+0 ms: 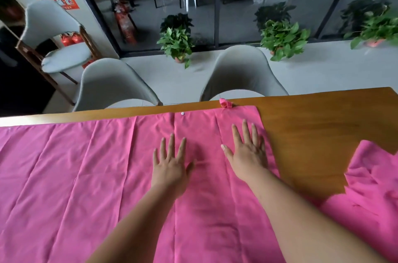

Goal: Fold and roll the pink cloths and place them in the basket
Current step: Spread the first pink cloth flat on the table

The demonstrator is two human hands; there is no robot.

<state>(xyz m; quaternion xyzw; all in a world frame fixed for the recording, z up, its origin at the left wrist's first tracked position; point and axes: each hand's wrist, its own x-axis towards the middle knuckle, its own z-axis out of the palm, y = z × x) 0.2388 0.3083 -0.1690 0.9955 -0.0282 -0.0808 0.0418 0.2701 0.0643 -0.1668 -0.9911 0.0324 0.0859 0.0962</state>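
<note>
Spread cloth (75, 176): pink, laid flat, runs off the near and left edges of the view; long creases across it, not fully smooth.
Left hand (170, 168): palm down on the cloth near its middle, fingers straight and splayed, gripping nothing.
Right hand (247, 155): same pose, flat on the cloth, fingers straight, nothing held; sits just inside the cloth's right edge.
Table (323, 123): wooden, bare strip showing right of the spread cloth and along the far side.
Second cloth (377, 187): pink, crumpled, on the table to the right, apart from the right hand; not folded yet.
Small pink roll (225, 103): at the far table edge, touching the spread cloth's far hem; too small to tell what it is.
White dot (182, 113): on the cloth near the far hem, maybe a button or snap.
Basket: not in view.
Step, my read: flattening before the first fold; no fold or roll made on this cloth.
Next move, my read: hands need to go from flat press to pinching an edge or two corners, the right edge being closest, then carry it over evenly so the creases don't get locked in.
</note>
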